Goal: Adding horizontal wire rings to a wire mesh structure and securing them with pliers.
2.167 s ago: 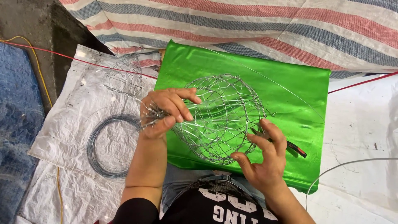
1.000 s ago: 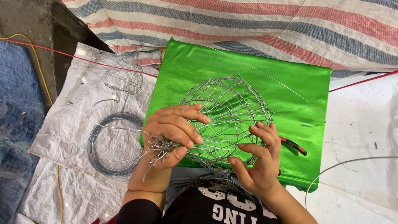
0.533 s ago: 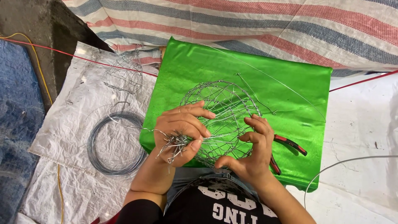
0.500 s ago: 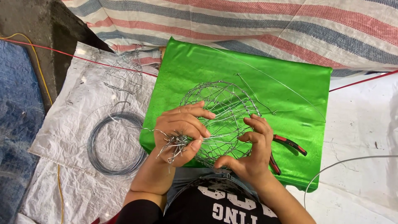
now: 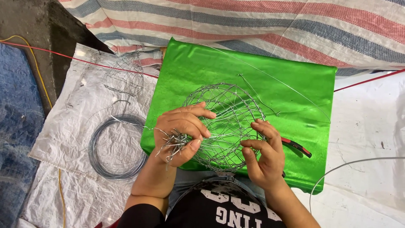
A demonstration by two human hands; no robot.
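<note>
Striped tarp covers the far ground, and white sacking lies at the person's left, with a green cloth spread over the middle as a work pad. On that cloth, just in front of the person's lap, sits a round wire cage, half woven, tipped on its side so its gathered ends point left. The left hand closes around that bunch of loose wire ends, thumb pressing them against the curled fingers; this grip seems to keep the strands together and the frame from springing open. The right hand pinches the cage's right rim between thumb and fingertips, steadying it from the other side. One long strand runs from the cage out across the cloth. Red-handled pliers lie on the cloth just beside the right hand, partly hidden behind it. A wire coil rests on the sacking near the left wrist, and a smaller cage stands further off, well apart from the hands.
</note>
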